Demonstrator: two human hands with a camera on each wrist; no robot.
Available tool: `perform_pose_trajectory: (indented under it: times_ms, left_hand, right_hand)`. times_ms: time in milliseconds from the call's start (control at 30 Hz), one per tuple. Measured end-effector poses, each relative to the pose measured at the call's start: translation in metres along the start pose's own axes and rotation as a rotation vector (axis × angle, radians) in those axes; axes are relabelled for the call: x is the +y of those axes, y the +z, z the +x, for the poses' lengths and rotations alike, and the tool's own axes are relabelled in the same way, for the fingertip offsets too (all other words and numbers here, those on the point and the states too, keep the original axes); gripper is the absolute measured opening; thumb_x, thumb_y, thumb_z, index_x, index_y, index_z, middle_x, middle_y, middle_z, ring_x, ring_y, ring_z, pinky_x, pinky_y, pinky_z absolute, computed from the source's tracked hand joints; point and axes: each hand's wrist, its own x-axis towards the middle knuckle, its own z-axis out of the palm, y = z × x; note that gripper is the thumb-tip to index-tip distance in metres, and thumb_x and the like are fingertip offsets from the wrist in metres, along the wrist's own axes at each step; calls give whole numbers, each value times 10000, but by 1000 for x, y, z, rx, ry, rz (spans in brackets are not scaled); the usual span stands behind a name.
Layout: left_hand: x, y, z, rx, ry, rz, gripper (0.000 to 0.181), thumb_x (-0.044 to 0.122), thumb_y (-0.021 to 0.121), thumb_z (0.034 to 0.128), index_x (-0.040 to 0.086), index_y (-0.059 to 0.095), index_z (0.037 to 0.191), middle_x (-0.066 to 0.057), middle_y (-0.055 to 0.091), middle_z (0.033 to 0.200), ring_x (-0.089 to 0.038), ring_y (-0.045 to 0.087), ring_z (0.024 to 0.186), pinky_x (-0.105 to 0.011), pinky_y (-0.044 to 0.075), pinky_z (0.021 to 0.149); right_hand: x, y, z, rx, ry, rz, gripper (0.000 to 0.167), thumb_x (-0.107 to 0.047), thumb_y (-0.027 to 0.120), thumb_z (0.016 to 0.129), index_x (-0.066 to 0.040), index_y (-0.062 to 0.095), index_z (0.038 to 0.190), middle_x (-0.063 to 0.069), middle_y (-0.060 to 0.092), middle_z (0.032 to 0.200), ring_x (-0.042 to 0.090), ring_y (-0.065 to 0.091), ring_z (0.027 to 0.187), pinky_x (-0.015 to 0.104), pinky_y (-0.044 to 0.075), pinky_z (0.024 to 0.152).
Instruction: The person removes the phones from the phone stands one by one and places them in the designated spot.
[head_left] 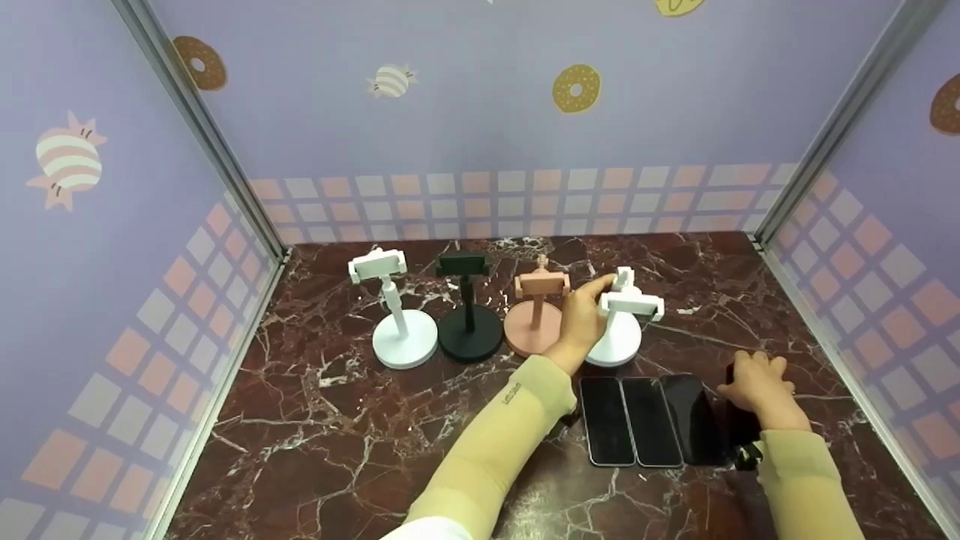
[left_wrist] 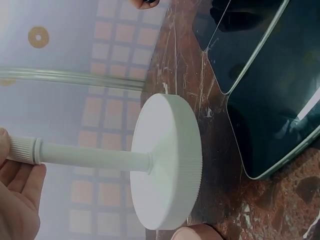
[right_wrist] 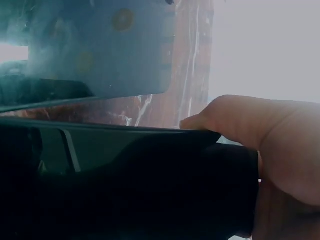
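Note:
My left hand (head_left: 583,319) holds the rightmost white phone stand (head_left: 616,345) by its upper stem. In the left wrist view, fingers wrap the ribbed collar above the stand's round base (left_wrist: 165,165). At the far right, my right hand (head_left: 759,384) grips the end of a black smartphone (right_wrist: 150,185). The thumb (right_wrist: 225,117) lies along one long edge of it in the right wrist view; the other fingers are mostly hidden. Beside this phone lie three more dark smartphones, a left one (head_left: 609,424), a middle one (head_left: 652,424) and a right one (head_left: 694,420).
Left of the held stand, a pink phone stand (head_left: 531,326), a black one (head_left: 470,334) and another white one (head_left: 405,341) stand in a row. Patterned panels (head_left: 480,135) enclose the dark red marbled table (head_left: 337,450) at the back and both sides.

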Motion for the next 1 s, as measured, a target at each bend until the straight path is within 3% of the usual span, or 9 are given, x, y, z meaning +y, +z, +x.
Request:
perform_pose_trajectory:
  times_ms: [333, 567, 800, 1000]
  left_hand:
    - [-5, 12, 14, -10, -18, 19, 361, -65, 667, 878, -10, 728, 1229, -136, 768, 1181, -247, 742, 1104, -217, 567, 965]
    - [-13, 17, 16, 6, -59, 13, 330, -55, 648, 908, -14, 727, 1225, -139, 767, 1180, -257, 742, 1103, -235, 576, 955]
    - [-16, 19, 18, -5, -109, 9, 331, -50, 645, 924, -4, 720, 1243, -139, 758, 1208, -252, 730, 1132, -226, 563, 978]
    - [-21, 21, 18, -14, -118, -29, 308, -38, 624, 946, -20, 716, 1239, -161, 754, 1207, -272, 726, 1138, -256, 566, 991]
  right_hand:
    - [4, 2, 13, -29, -74, -15, 514, -218, 728, 901, 110, 510, 1231, 458, 401, 1282, 628, 287, 1131, 793, 394, 824]
    - [6, 4, 21, -71, -108, -7, 508, -237, 755, 853, 84, 540, 1184, 384, 480, 1182, 576, 329, 1071, 757, 411, 779]
    - [6, 5, 27, -36, -201, -23, 415, -226, 766, 821, 82, 574, 1023, 335, 562, 1026, 477, 425, 926, 614, 365, 835]
    - [7, 9, 32, -39, -226, -14, 396, -200, 738, 818, 93, 574, 1027, 317, 583, 993, 440, 445, 891, 577, 327, 849]
